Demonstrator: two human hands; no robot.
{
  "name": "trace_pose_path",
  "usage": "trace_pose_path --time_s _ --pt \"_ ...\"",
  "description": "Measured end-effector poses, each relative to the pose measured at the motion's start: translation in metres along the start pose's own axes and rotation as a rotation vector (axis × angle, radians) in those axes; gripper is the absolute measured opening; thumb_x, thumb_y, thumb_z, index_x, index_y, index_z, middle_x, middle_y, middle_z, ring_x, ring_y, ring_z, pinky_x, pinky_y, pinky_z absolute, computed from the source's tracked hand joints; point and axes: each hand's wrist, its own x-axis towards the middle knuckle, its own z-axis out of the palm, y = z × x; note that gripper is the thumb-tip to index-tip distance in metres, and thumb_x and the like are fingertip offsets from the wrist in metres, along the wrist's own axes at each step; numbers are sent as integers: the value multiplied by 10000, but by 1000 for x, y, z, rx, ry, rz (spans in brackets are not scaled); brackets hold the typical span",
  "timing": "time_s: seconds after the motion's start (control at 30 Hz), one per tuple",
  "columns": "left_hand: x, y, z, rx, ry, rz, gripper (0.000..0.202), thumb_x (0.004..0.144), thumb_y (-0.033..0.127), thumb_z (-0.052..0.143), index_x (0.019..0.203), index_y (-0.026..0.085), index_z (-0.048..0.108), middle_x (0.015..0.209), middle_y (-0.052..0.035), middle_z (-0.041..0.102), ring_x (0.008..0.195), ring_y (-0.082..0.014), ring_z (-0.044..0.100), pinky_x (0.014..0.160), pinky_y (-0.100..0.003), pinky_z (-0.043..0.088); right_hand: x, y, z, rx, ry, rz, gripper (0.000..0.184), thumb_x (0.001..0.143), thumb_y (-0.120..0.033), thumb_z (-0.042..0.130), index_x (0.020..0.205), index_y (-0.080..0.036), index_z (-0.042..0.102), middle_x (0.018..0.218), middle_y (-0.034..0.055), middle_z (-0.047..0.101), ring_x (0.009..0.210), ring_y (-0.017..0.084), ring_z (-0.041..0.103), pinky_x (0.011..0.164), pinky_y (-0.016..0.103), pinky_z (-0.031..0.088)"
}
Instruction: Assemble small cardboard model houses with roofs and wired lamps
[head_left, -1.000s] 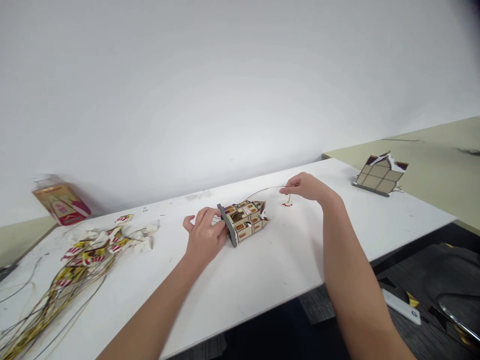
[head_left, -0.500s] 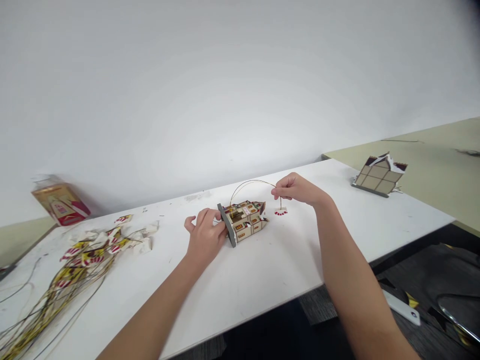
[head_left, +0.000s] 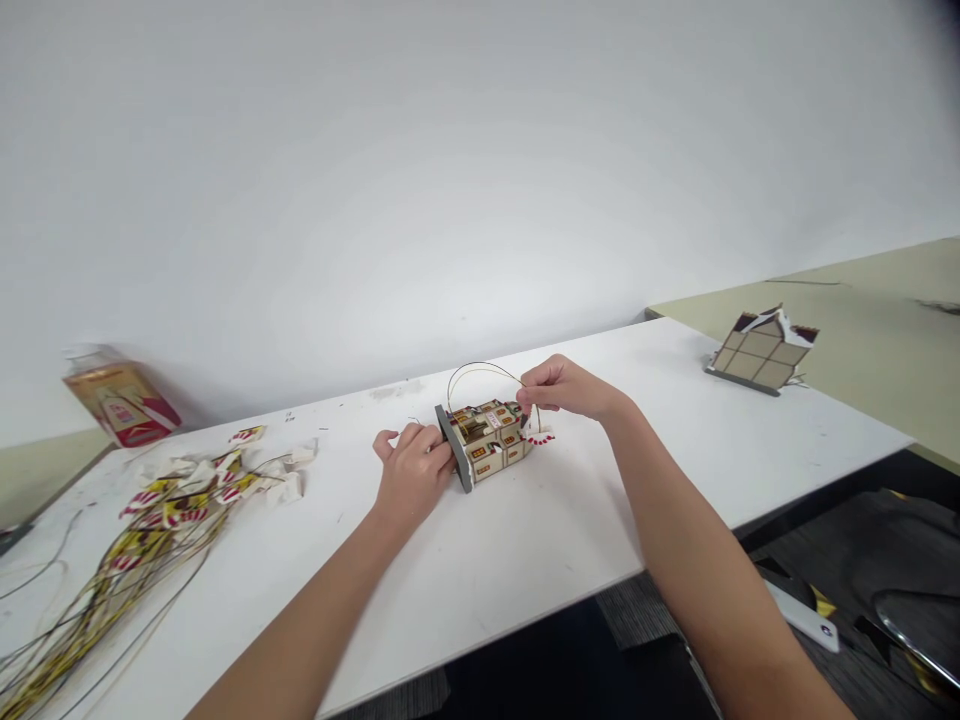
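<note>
The model house (head_left: 491, 446) lies on the white table (head_left: 555, 540), long axis running left to right, roof (head_left: 524, 446) pointing right. Left hand (head_left: 412, 467) sits against the grey base (head_left: 456, 450), fingertips hidden, grip impossible to tell; right hand (head_left: 559, 385), wrist bent, pinches the wire (head_left: 480, 363), striped piece (head_left: 541, 438) dangling!

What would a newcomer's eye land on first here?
Probably the model house lying on its side midway along the white table, with the left hand at its grey base and the right hand pinching thin wires that arc upward. Next, the heap of wired, red-striped pieces at the table's left, then another house near the right end.
</note>
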Motion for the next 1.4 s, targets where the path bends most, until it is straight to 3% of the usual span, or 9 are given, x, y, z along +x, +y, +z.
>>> trace_pose_path --time_s 0.37,0.5,0.6,0.77,0.87,1.0,1.17,1.3,1.4 --pt "0 3 -4 48 -142 -101 189 773 126 517 597 166 572 737 -22 620 809 -202 561 830 -460 212 5 6 4 143 22 -45 339 822 -441 628 639 -156 609 570 -33 476 525 65 384 510 231 308" --pt "2 5 -8 -12 -148 -231 186 782 159 496 614 168 575 781 -22 625 798 -185 569 849 -468 224 7 8 6 223 21 -70 306 843 -428 611 687 -170 558 652 -34 502 556 58 406 533 218 327" --pt "4 5 -11 -165 -154 -427 200 776 186 499 582 170 542 805 -7 636 828 -182 579 860 -459 237 8 10 7 241 10 -88 298 860 -424 589 702 -176 544 685 -26 516 578 65 420 544 221 337" --pt "10 2 -14 -540 -16 -758 216 703 239 550 504 177 491 847 -4 685 861 -198 614 890 -418 342 8 9 8 219 -1 -84 315 876 -435 563 697 -177 546 697 -23 491 619 79 440 582 234 383" --pt "14 0 -14 -824 90 -917 195 653 250 579 483 189 503 853 -30 713 876 -220 632 810 -361 431 8 8 8 209 -20 -77 324 886 -440 546 702 -174 548 716 -22 503 619 75 464 600 239 396" --pt "17 -1 -15 -1065 196 -1078 210 636 248 612 477 188 489 820 -55 728 899 -231 638 800 -353 455 7 7 8 195 -51 -44 288 876 -426 570 737 -175 556 712 -19 551 636 84 523 620 244 406" --pt "22 -1 -17 -1335 297 -1129 266 627 231 627 456 183 429 627 -13 635 794 -198 649 860 -399 497 6 5 6 200 -128 9 238 813 -409 659 806 -176 610 692 -29 567 607 80 510 605 244 412" --pt "24 -2 -19 -1425 338 -1109 280 659 254 603 476 182 403 539 27 480 633 -140 585 767 -371 528 6 5 5 190 -143 58 268 774 -365 696 964 -176 685 863 20 666 682 88 551 618 237 435" --pt "24 -2 -21 -1491 338 -1131 317 668 233 584 471 181 341 490 49 338 509 -94 454 671 -334 509 6 6 4 158 -154 90 327 769 -359 701 1045 -184 693 973 54 696 823 126 618 697 252 475"
